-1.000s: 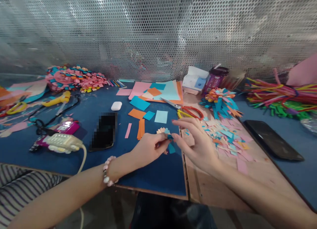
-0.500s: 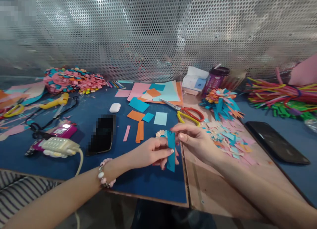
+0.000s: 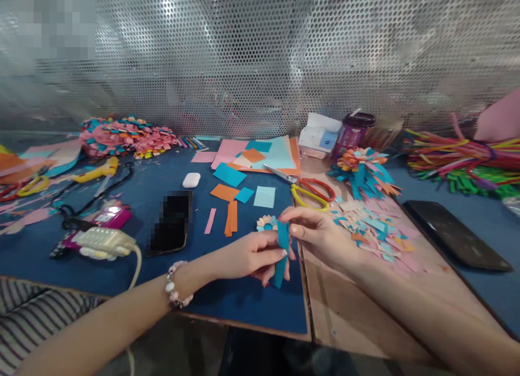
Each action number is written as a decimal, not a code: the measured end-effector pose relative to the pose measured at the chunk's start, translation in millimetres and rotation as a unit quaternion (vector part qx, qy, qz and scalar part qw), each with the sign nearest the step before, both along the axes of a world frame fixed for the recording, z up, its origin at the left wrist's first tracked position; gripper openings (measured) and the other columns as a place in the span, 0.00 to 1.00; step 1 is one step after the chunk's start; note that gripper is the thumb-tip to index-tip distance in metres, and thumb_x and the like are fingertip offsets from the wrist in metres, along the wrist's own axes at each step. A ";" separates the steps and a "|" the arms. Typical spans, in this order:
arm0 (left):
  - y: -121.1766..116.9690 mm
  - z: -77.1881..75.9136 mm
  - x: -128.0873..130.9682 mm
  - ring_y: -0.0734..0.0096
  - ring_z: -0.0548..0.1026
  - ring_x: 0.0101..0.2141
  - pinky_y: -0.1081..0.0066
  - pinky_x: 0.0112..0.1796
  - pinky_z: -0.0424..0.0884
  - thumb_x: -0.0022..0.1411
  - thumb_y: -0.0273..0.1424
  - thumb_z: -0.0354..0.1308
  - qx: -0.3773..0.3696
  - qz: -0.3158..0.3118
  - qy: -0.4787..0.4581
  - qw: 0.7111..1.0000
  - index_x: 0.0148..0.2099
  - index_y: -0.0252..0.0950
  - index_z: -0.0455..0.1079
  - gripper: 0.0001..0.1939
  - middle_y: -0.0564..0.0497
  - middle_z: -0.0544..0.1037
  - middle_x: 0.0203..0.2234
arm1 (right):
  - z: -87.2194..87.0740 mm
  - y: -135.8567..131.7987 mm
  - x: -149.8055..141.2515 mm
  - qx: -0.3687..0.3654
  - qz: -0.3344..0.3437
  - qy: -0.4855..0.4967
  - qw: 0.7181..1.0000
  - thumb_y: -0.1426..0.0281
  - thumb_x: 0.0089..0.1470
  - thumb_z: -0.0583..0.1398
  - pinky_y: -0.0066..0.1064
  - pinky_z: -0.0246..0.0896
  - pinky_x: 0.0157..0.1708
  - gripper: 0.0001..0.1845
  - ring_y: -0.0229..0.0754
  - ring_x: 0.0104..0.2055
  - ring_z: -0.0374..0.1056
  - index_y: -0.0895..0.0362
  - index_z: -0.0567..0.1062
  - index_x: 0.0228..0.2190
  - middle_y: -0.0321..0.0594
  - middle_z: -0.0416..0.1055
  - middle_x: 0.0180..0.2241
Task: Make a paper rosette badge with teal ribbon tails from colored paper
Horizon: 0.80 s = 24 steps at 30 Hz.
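Note:
A narrow blue paper strip (image 3: 281, 257) stands nearly upright between my hands. My left hand (image 3: 260, 257) pinches it around the middle, thumb in front and fingers behind. At its top end, the thumb and fingertips of my right hand (image 3: 314, 229) are closed on the strip. Just behind my left hand lies a small ring of pale and blue paper petals (image 3: 267, 221), partly hidden by the fingers. Scissors (image 3: 311, 189) with red and yellow handles rest beyond my right hand. Orange strips (image 3: 231, 219) and a pink strip (image 3: 210, 221) lie to the left of the ring.
Colored paper sheets (image 3: 280, 148) lie toward the perforated metal screen (image 3: 260, 56). Paper scraps (image 3: 377, 229) cover the board at right, near a dark phone (image 3: 455, 235). At left are another phone (image 3: 170, 224), a yellow glue gun (image 3: 97, 170) and a power strip (image 3: 105, 240) with its cable.
The view has shifted slightly, so things at left sit a little further right. More of the petal ring shows behind my left hand. Both hands still hold the blue strip.

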<state>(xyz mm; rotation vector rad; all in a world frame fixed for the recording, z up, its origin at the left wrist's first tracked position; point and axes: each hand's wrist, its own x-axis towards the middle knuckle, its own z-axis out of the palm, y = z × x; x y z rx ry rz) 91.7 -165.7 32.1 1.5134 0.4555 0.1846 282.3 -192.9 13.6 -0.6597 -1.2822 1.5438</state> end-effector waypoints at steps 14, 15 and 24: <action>-1.6 4.1 -0.4 0.81 0.58 0.22 0.76 0.26 0.58 0.62 0.39 0.53 0.060 0.029 0.017 0.998 0.45 0.35 0.68 0.15 0.55 0.66 0.27 | 1.6 0.9 -4.0 -0.025 -0.015 0.020 0.999 0.72 0.51 0.63 0.25 0.64 0.20 0.03 0.33 0.25 0.67 0.55 0.75 0.32 0.33 0.65 0.28; -1.5 4.6 -0.4 0.81 0.58 0.22 0.76 0.26 0.58 0.62 0.39 0.52 0.063 0.029 0.019 0.997 0.45 0.35 0.68 0.15 0.55 0.66 0.27 | 1.8 0.8 -4.2 -0.026 -0.021 0.018 0.999 0.72 0.51 0.63 0.25 0.64 0.20 0.03 0.33 0.25 0.67 0.56 0.75 0.32 0.33 0.65 0.28; 0.5 -0.2 -0.8 0.79 0.57 0.22 0.75 0.24 0.55 0.63 0.42 0.50 0.140 0.059 0.068 0.986 0.40 0.33 0.66 0.16 0.57 0.59 0.23 | 10.5 -4.3 -5.3 -0.031 -0.087 -0.083 0.992 0.64 0.52 0.62 0.27 0.64 0.25 0.12 0.33 0.27 0.65 0.55 0.72 0.38 0.34 0.67 0.30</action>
